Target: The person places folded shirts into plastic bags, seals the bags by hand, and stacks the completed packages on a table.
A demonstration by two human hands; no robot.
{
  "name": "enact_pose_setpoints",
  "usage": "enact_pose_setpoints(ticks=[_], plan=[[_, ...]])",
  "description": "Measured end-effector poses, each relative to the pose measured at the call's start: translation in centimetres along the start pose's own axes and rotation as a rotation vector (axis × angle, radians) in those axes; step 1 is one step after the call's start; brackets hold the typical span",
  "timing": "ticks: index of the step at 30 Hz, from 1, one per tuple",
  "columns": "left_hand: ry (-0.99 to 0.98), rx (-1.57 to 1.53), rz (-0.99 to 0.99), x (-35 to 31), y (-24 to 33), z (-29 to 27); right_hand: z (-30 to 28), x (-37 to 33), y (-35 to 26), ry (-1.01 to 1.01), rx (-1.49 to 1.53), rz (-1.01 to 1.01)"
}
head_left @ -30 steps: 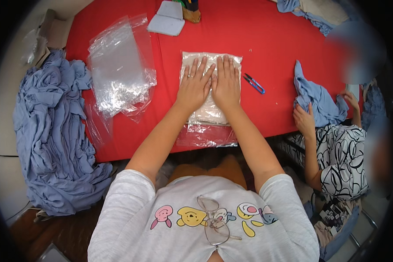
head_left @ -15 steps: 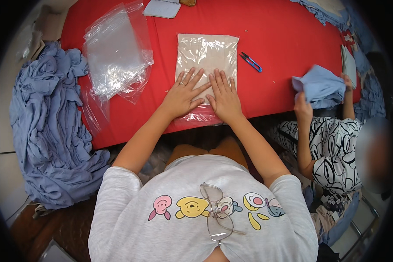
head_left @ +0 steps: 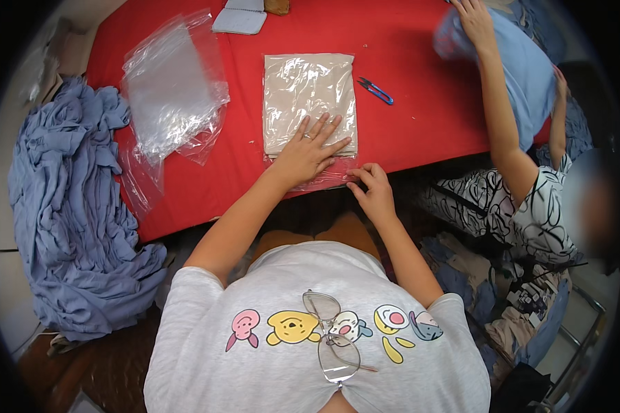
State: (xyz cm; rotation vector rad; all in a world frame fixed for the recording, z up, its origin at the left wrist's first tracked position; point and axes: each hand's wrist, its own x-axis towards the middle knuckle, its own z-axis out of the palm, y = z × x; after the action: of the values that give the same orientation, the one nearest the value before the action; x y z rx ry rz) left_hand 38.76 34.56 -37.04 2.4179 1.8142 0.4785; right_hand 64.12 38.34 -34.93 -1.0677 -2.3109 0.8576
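A folded beige garment in a clear plastic bag (head_left: 308, 96) lies on the red table (head_left: 420, 131). My left hand (head_left: 305, 153) presses flat on the bag's near end, fingers spread, a ring on one finger. My right hand (head_left: 372, 189) pinches the bag's open flap at the table's near edge, just right of the left hand.
A stack of empty clear plastic bags (head_left: 172, 96) lies to the left. A heap of blue-grey garments (head_left: 76, 206) hangs off the table's left side. Small blue thread snips (head_left: 375, 90) lie right of the bag. Another person at the right (head_left: 503, 131) handles a blue garment (head_left: 523, 62).
My hands slid toward me down the bag. The right hand left the bag's top and now pinches its near flap. The other person lifted the blue garment onto the table.
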Motion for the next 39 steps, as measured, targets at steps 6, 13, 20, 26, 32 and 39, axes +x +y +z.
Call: enact_pose_setpoints(ticks=[6, 13, 20, 26, 32, 39], plan=[[-0.021, 0.023, 0.019, 0.0, 0.5, 0.7, 0.3, -0.8, 0.9, -0.007, 0.070, -0.001], [-0.045, 0.015, 0.023, 0.0, 0.1, 0.6, -1.6, -0.7, -0.6, -0.043, -0.115, -0.265], [-0.065, 0.036, -0.011, 0.3, 0.4, 0.7, -1.5, -4.5, -1.1, -0.071, -0.239, -0.383], [-0.030, -0.227, -0.044, 0.4, -0.9, -0.5, 0.8, -0.9, -6.0, 0.047, -0.149, -0.380], [-0.129, 0.009, -0.063, -1.0, -2.5, -2.2, 8.1, 2.1, -5.6, -0.177, -0.153, -0.438], [-0.066, 0.049, -0.075, -1.6, -2.9, -0.3, 5.8, 0.2, -4.8, -0.286, -0.113, -0.755]])
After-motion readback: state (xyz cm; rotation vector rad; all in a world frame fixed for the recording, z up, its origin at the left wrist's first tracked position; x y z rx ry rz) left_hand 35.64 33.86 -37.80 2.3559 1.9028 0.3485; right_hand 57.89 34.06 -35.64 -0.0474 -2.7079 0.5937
